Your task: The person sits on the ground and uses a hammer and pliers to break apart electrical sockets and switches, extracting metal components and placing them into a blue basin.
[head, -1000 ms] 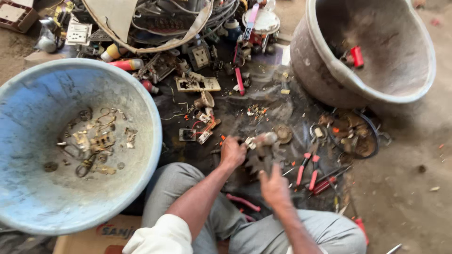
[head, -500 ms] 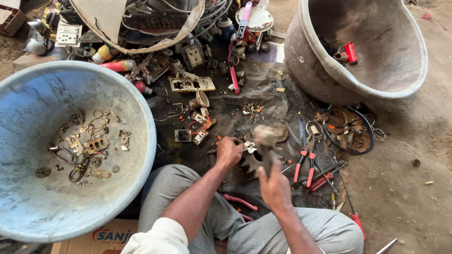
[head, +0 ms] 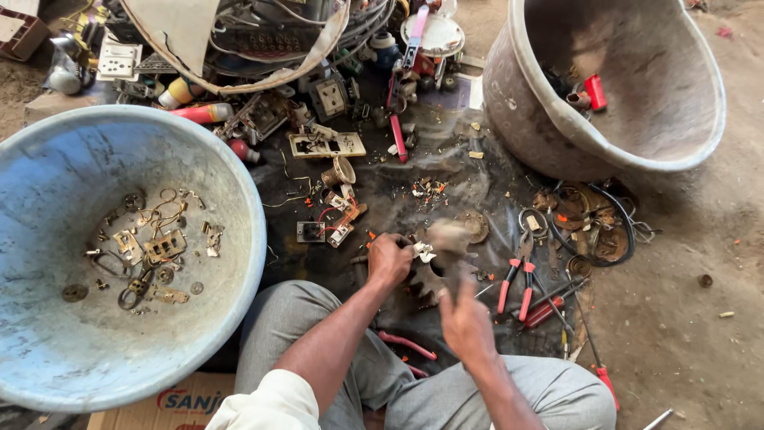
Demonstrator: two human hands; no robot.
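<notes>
My left hand (head: 390, 259) pinches a small white electrical part (head: 422, 252) against a dark toothed metal block (head: 426, 280) on the ground between my knees. My right hand (head: 465, 318) grips the handle of a hammer (head: 450, 239). Its head is blurred just above and to the right of the white part. Both hands are close together over a dark, dirty sheet (head: 446, 183).
A big blue basin (head: 64, 151) at the left holds several brass bits (head: 151, 247). A grey basin (head: 613, 155) with red pieces stands at the upper right. Red-handled pliers (head: 513, 283) and a screwdriver (head: 601, 370) lie right of my hands. Switch plates (head: 326, 145) and wires pile up at the top.
The hammer head is more blurred now and sits slightly lower over the white part. My left hand keeps its hold in the same place.
</notes>
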